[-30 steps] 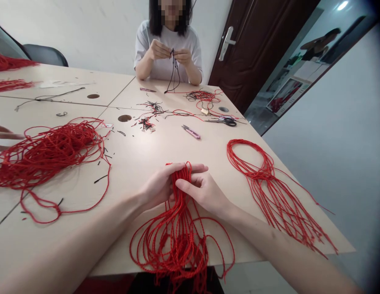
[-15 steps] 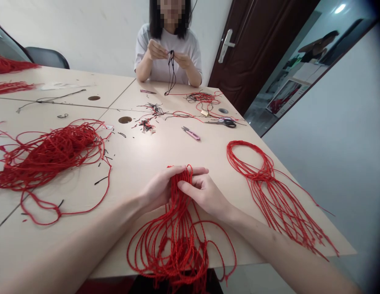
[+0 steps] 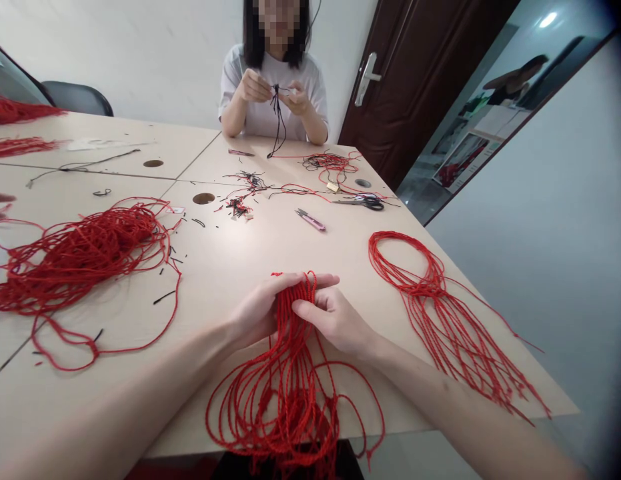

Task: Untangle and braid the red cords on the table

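Observation:
Near the table's front edge, my left hand point(image 3: 260, 303) is wrapped round the left side of a bundle of red cords point(image 3: 295, 360). My right hand point(image 3: 335, 313) grips the same bundle from the right, its thumb pressed on the front of the strands. Small loops show at the top, by the fingers. Below the hands the cords fan out in loops and hang over the table edge. To the right lies a second red cord bundle point(image 3: 425, 290), coiled at its upper end. A tangled red cord pile point(image 3: 90, 253) lies on the left.
Pink snips point(image 3: 311, 220) and black scissors point(image 3: 367, 203) lie beyond my hands, with black and red scraps point(image 3: 239, 205) left of them. Across the table point(image 3: 190, 150) a person point(image 3: 275, 87) holds black cords. Another person's fingers point(image 3: 0, 200) show at the left edge.
Another person's fingers have come in at the left edge beside the red pile. The person opposite has shifted their hands on the black cords. My hands have barely moved.

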Available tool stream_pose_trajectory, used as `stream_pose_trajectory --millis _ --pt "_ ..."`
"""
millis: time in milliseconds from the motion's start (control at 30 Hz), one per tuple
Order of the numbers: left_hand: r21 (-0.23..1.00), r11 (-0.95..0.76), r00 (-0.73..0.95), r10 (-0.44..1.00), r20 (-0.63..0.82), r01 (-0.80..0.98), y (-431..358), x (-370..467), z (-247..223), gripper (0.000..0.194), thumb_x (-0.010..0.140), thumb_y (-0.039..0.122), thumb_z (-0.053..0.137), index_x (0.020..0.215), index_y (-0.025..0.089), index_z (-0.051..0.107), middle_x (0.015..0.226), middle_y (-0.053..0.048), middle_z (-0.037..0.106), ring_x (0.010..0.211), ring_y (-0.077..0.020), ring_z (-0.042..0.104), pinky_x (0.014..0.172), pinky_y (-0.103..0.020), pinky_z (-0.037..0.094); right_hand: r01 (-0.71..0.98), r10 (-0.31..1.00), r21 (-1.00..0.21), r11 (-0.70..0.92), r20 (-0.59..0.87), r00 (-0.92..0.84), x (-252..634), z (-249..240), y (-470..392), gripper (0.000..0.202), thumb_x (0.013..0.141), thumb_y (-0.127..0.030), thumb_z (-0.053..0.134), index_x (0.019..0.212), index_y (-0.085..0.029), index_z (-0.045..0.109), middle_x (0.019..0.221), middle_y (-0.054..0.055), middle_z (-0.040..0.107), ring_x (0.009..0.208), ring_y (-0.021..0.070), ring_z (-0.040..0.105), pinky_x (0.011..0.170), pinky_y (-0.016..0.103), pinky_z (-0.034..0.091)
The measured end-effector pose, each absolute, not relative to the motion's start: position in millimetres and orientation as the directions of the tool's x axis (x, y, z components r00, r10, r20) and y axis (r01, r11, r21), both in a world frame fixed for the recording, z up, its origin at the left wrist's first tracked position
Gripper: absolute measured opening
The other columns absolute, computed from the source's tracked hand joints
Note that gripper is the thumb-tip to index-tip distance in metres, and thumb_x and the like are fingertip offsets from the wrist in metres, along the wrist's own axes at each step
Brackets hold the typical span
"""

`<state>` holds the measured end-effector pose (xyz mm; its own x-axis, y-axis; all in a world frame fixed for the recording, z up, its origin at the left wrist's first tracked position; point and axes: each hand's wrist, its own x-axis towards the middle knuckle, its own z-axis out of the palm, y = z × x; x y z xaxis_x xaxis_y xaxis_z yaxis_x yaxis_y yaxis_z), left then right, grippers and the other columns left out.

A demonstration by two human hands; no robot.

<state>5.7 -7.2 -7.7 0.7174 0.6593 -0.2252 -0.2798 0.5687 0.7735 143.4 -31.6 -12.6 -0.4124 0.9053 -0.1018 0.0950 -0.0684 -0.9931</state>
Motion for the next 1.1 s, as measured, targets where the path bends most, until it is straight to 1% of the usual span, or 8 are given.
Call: stream_pose_trajectory --millis 167,333,433,567,667,867,967,1100 --pt "0.776 0.57 0.718 0.657 -0.233 -0.27 -7.1 5.2 -8.1 0.045 0.089 0.037 0.041 0.118 0.009 0.061 0.119 -0.015 0.06 0.115 -0.0301 0.049 0.097 -0.039 0.035 0.07 0.927 -0.997 -0.035 -0.059 -0.371 142.0 -11.5 -31.8 0.031 0.078 -0.037 0.053 0.056 -0.016 0.05 0.052 0.0 0.05 0.052 0.0115 0.048 0.051 0.025 0.042" --pt "0.743 0.592 0.7 0.672 -0.241 -0.313 -7.4 5.6 -6.2 0.044 0.091 0.035 0.038 0.12 0.009 0.059 0.112 -0.016 0.064 0.098 -0.0257 0.059 0.088 -0.038 0.041 -0.009 0.963 -0.999 -0.032 -0.028 -0.27 143.8 -13.4 -32.3 0.033 0.082 -0.037 0.043 0.057 -0.016 0.047 0.054 0.0 0.048 0.053 0.0114 0.047 0.051 0.024 0.043" --pt "0.727 0.584 0.691 0.692 -0.211 -0.362 -7.6 6.9 -5.3 0.042 0.092 0.03 0.036 0.119 0.007 0.059 0.109 -0.017 0.065 0.094 -0.0235 0.061 0.09 -0.037 0.04 0.036 0.981 -0.999 0.012 0.005 -0.194 146.1 -15.5 -31.9 0.033 0.083 -0.036 0.043 0.056 -0.017 0.045 0.055 0.0 0.046 0.053 0.011 0.046 0.049 0.023 0.041" --pt "0.712 0.593 0.675 0.702 -0.228 -0.377 -8.3 8.1 -4.6 0.04 0.091 0.029 0.038 0.117 0.008 0.061 0.114 -0.016 0.063 0.102 -0.026 0.059 0.096 -0.041 0.037 0.119 0.989 -0.991 0.063 0.047 -0.139 146.7 -15.2 -31.6 0.033 0.082 -0.037 0.048 0.056 -0.016 0.048 0.055 0.0 0.047 0.054 0.0114 0.048 0.048 0.023 0.043" --pt "0.703 0.586 0.644 0.727 -0.237 -0.403 -8.2 7.8 -4.7 0.035 0.091 0.027 0.041 0.112 0.01 0.064 0.121 -0.014 0.06 0.109 -0.0248 0.055 0.099 -0.038 0.036 0.104 0.991 -0.992 0.074 0.062 -0.119 145.8 -12.6 -32.0 0.033 0.082 -0.038 0.05 0.059 -0.015 0.053 0.057 0.0 0.05 0.055 0.0119 0.051 0.05 0.024 0.048" --pt "0.675 0.592 0.609 0.749 -0.26 -0.44 -7.3 7.9 -5.8 0.03 0.089 0.026 0.046 0.109 0.014 0.066 0.125 -0.011 0.057 0.114 -0.0253 0.051 0.098 -0.04 0.039 -0.038 0.988 -0.999 0.022 0.027 -0.149 146.2 -6.9 -31.3 0.028 0.08 -0.039 0.053 0.071 -0.014 0.061 0.067 0.001 0.057 0.06 0.0132 0.058 0.052 0.027 0.056" --pt "0.676 0.581 0.562 0.775 -0.289 -0.453 -8.2 9.4 -4.0 0.027 0.088 0.024 0.049 0.105 0.014 0.067 0.123 -0.011 0.058 0.111 -0.0246 0.054 0.097 -0.039 0.041 -0.032 0.987 -0.998 0.053 0.058 -0.152 146.2 -6.7 -30.2 0.026 0.079 -0.038 0.056 0.067 -0.014 0.06 0.065 0.0 0.057 0.062 0.0134 0.058 0.053 0.026 0.056" --pt "0.667 0.592 0.55 0.774 -0.314 -0.453 -9.4 10.4 0.1 0.029 0.09 0.021 0.044 0.102 0.012 0.069 0.119 -0.012 0.061 0.106 -0.0223 0.057 0.094 -0.035 0.042 0.017 0.983 -0.996 0.093 0.089 -0.158 145.9 -8.3 -29.1 0.022 0.08 -0.032 0.055 0.07 -0.013 0.061 0.065 0.001 0.06 0.061 0.0127 0.057 0.053 0.023 0.053"
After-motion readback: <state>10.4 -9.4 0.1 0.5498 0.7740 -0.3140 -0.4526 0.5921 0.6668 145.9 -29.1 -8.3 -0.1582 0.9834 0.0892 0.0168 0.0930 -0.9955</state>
